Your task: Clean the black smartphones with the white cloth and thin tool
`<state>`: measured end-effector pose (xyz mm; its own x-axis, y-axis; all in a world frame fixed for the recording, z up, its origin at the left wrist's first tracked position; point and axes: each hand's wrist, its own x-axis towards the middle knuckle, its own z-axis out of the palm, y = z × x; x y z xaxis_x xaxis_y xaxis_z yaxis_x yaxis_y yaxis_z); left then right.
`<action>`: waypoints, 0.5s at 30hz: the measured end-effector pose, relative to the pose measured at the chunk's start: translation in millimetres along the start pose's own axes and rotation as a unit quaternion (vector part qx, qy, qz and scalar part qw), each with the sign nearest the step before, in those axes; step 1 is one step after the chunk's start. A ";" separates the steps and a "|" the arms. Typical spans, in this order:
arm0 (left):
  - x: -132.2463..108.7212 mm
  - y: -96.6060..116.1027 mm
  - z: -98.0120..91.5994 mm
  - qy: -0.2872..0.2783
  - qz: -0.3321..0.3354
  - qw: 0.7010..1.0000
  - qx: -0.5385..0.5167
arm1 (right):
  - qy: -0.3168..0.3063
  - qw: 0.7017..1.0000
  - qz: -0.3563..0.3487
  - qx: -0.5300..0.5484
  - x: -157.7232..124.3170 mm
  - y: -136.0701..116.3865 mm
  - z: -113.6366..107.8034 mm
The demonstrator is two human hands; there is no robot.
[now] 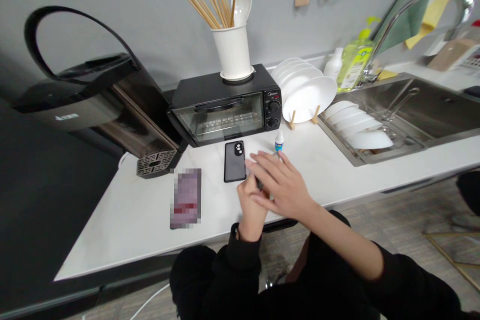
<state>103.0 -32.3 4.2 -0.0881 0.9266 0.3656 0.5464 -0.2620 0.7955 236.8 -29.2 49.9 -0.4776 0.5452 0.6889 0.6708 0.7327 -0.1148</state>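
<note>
Near the counter's front edge my two hands are together. My left hand is closed around a dark object that is mostly hidden; I cannot make out what it is. Over it lies my right hand, its fingers extended and covering the object. Just left of my hands a dark phone or phone case lies flat on the white counter. Behind my right hand stands a small white bottle with a blue label. Farther left lies a pixelated flat purple item.
A black toaster oven carries a white holder with chopsticks and a ladle. To the left stands a tall dark machine. White plates, a soap bottle and a sink with bowls are on the right.
</note>
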 end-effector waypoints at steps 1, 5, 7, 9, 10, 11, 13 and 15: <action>-0.4 -1.4 -0.3 0.003 -0.002 1.000 0.002 | 0.019 0.999 0.026 0.000 0.6 5.4 0.0; -4.8 -13.9 -0.5 -0.044 -0.023 0.998 -0.047 | 0.054 0.994 0.085 0.031 2.3 18.6 0.5; -7.6 -22.1 0.1 -0.078 -0.034 0.994 -0.061 | 0.060 0.994 0.087 0.040 2.9 13.0 2.6; -9.4 -29.2 0.7 -0.091 -0.028 0.994 -0.044 | 0.059 0.995 0.066 0.038 4.2 2.8 6.0; -9.9 -31.9 1.0 -0.093 -0.021 0.995 -0.033 | 0.051 0.997 0.037 0.034 5.3 -1.5 7.8; -10.1 -34.0 1.2 -0.092 -0.015 0.995 -0.024 | 0.039 0.999 0.000 0.029 6.7 -4.3 9.3; -10.3 -36.5 1.5 -0.092 -0.013 0.996 -0.015 | 0.024 0.999 -0.043 0.019 10.0 -4.2 10.8; -10.5 -37.4 2.1 -0.090 -0.019 0.996 -0.013 | 0.038 0.999 -0.009 0.020 12.5 0.3 10.6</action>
<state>85.2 -31.7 -30.4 0.0443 0.9687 0.2442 0.5242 -0.2307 0.8198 225.0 -17.8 50.8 -0.4439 0.4996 0.7439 0.6379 0.7592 -0.1293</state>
